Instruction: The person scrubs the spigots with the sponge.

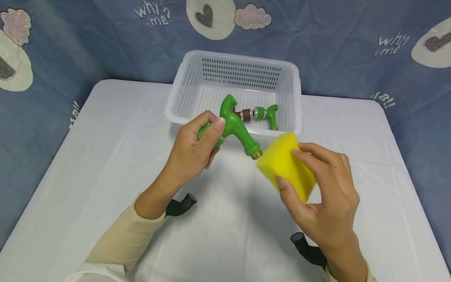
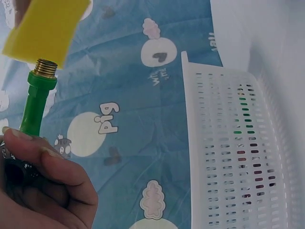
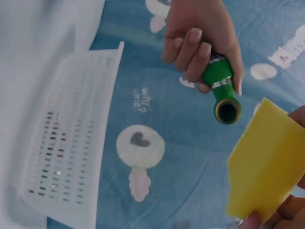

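Note:
My left hand (image 1: 193, 147) grips a green faucet (image 1: 237, 123) by its knob end, thumb along the body. The faucet's brass threaded end (image 2: 46, 67) points toward the yellow sponge (image 1: 287, 166). In my right hand (image 1: 329, 194) that sponge is pinched between thumb and fingers, one edge right beside the brass thread. The right wrist view shows the faucet's round opening (image 3: 228, 111) facing the camera, with the sponge (image 3: 267, 162) close by. Part of the knob is hidden by the left fingers.
Behind the hands a white perforated basket (image 1: 243, 62) stands at the back of the white-covered table (image 1: 105, 164). Inside it lies another green faucet (image 1: 271, 114) with a dark red part. A blue printed cloth (image 1: 317, 47) hangs behind. Black curved pieces (image 1: 181, 205) sit at both wrists.

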Demonstrator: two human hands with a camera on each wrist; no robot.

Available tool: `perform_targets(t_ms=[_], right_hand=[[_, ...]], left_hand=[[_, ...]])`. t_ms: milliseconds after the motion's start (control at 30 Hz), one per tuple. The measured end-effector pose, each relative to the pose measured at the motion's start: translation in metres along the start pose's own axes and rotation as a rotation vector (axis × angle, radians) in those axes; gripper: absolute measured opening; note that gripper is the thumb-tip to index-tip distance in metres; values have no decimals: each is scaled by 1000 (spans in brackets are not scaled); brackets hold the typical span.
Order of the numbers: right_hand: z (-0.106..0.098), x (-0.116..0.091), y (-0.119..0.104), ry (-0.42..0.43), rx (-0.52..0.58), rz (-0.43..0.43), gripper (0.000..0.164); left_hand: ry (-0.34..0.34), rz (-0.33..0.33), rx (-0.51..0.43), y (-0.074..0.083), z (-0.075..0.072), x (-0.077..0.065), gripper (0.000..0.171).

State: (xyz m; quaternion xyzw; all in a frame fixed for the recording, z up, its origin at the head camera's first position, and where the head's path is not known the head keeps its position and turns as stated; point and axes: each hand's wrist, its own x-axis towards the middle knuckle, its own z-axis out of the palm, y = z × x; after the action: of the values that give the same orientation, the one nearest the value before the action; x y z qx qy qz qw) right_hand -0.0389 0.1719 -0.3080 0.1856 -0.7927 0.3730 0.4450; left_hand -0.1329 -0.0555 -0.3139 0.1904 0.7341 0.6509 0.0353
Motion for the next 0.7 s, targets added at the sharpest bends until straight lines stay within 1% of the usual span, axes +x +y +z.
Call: perform_targets(t_ms=[67, 200, 333, 433, 567, 700], right_hand=[[0, -1, 2, -15, -6, 20, 46], [1, -4, 0, -77, -17, 24, 46], [5, -6, -6, -116, -33, -8, 45], [7, -6, -10, -113, -24, -50, 44], [7, -5, -13, -104, 49, -80, 44], [2, -4, -12, -102, 169, -53, 45]], left_hand=[[-5, 6, -4, 0, 0, -1, 31], [-6, 13, -3, 0, 0, -2, 30], [4, 16, 8, 0, -1, -2, 31], [15, 21, 18, 0, -1, -2, 31], [23, 28, 18, 0, -2, -1, 30], [27, 34, 3, -1, -1, -1, 30]])
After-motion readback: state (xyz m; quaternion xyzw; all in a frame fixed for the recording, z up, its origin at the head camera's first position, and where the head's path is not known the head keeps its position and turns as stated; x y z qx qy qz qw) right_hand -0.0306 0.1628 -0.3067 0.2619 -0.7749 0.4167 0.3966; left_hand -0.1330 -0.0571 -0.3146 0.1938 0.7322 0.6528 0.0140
